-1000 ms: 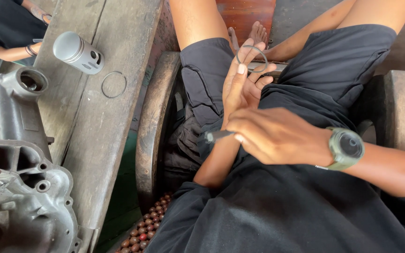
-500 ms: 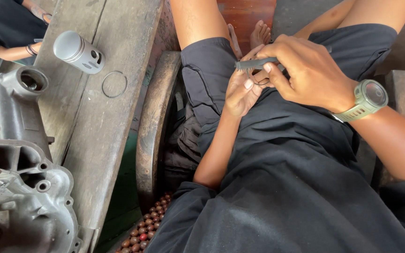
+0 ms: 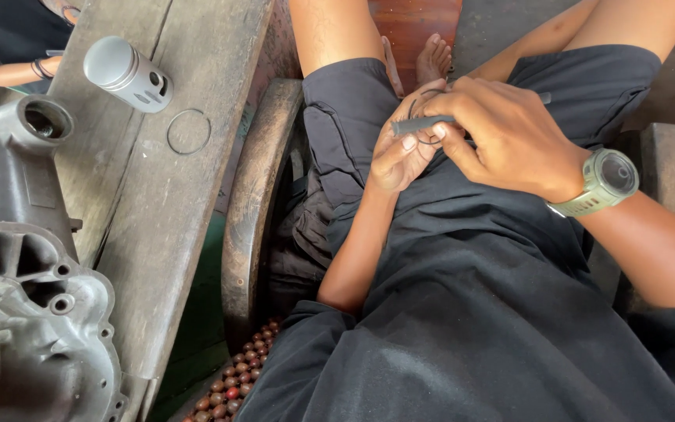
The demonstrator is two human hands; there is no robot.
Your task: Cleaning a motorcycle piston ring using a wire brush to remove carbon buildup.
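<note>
Both hands meet over the lap, fingers touching. Left hand [image 3: 400, 156] comes up from below, forearm bent along the thigh, palm turned toward the face, fingers curled; thumb and fingertips pinch the near end of the tool [image 3: 423, 123]. Right hand [image 3: 501, 133] reaches in from the right, wrist bent, knuckles up, fingers closed over the tool's far half. A watch [image 3: 607, 181] sits on that wrist, olive-green case with a dark round face.

Tool: short, slim dark grey rod, lying roughly level, left tip sticking out past the left fingers, the rest hidden under the right hand. A thin dark wire ring [image 3: 425, 105] loops just behind the tool, partly covered by both hands; whether it's gripped or just resting, can't tell.

All of that is above black shorts. Bare feet beyond the tool, on a red-brown floor.

Left of the tool: curved wooden arm of the seat, then a plank bench [image 3: 158, 203]. On the bench a grey piston [image 3: 126, 74] lies on its side, a thin ring [image 3: 189, 131] flat just beside it, not touching. Further left, a grey cast engine case [image 3: 17, 297]. Top left corner, another person's arm in a black sleeve.
</note>
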